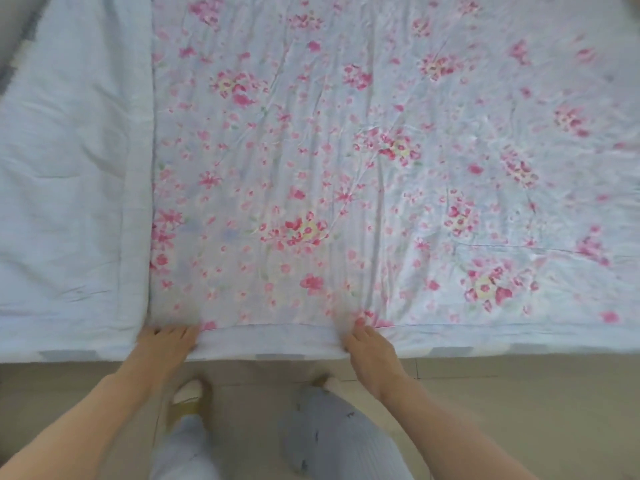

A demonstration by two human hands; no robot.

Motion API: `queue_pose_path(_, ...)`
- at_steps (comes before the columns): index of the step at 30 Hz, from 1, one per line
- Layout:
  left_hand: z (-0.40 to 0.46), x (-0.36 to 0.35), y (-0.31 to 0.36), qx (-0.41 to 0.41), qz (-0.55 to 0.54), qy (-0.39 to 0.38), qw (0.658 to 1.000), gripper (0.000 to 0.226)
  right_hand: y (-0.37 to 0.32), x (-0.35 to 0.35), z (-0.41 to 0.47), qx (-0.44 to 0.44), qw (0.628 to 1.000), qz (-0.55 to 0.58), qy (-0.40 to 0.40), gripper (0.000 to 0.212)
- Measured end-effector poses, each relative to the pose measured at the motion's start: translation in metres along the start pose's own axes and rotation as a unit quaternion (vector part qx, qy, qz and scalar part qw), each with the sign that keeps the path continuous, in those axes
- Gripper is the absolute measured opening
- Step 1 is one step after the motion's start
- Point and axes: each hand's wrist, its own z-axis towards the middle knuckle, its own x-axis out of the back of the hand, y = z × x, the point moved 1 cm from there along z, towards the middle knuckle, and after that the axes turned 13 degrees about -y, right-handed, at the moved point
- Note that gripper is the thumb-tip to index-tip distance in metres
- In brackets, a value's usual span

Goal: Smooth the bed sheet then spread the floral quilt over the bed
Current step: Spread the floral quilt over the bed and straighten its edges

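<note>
From the head view, the floral quilt is seen spread flat over the bed, its near edge lying along the bed's front side. That edge is gripped by the left hand at the corner and by the right hand further along (fingers curled onto the cloth). The pale sheet is left uncovered beside the quilt.

Quilt on the bed, hands at its near edge

The quilt lies on the bed, covering the middle and right; the sheet shows to its left. The left hand rests at the quilt's near left corner, the right hand further right along the same edge. The floor lies before the bed, the person's feet between the arms.
</note>
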Motion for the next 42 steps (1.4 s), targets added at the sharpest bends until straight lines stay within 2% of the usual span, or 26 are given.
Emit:
queue_pose_path(3,0.008,0.026,0.007,-0.002,0.059,-0.076,0.995,0.020,0.010,0.002,-0.012,-0.005,0.990,0.019,-0.139,0.036)
queue_pose_path(5,0.010,0.053,0.009,0.051,0.035,-0.154,0.986,0.026,0.019,0.008,-0.029,-0.027,0.988,0.051,-0.146,0.037)
queue_pose_path(7,0.011,0.077,0.016,0.035,-0.016,-0.241,0.970,0.017,0.029,0.022,-0.053,-0.046,0.989,0.065,-0.124,0.039)
queue_pose_path(11,0.027,0.155,0.025,0.015,-0.104,-0.171,0.980,0.034,0.050,0.071,-0.096,-0.083,0.991,0.098,-0.049,0.038)
queue_pose_path(13,0.033,0.213,0.030,-0.017,-0.123,-0.095,0.988,0.030,0.052,0.113,-0.127,-0.112,0.985,0.126,0.024,0.037)
queue_pose_path(17,0.028,0.319,0.057,-0.080,-0.132,0.015,0.988,0.009,0.048,0.183,-0.179,-0.132,0.963,0.159,0.174,0.034)
queue_pose_path(21,0.026,0.385,0.088,-0.129,-0.091,0.048,0.986,0.008,0.053,0.222,-0.212,-0.134,0.941,0.173,0.258,0.033)
queue_pose_path(25,0.041,0.418,0.132,-0.167,-0.053,0.065,0.982,0.008,0.085,0.228,-0.244,-0.152,0.919,0.191,0.311,0.033)
queue_pose_path(32,0.099,0.434,0.286,-0.237,-0.041,0.063,0.969,0.009,0.202,0.180,-0.313,-0.201,0.884,0.231,0.352,0.031)
queue_pose_path(42,0.181,0.456,0.604,-0.346,-0.094,0.048,0.932,0.009,0.425,0.100,-0.487,-0.317,0.824,0.274,0.380,0.031)
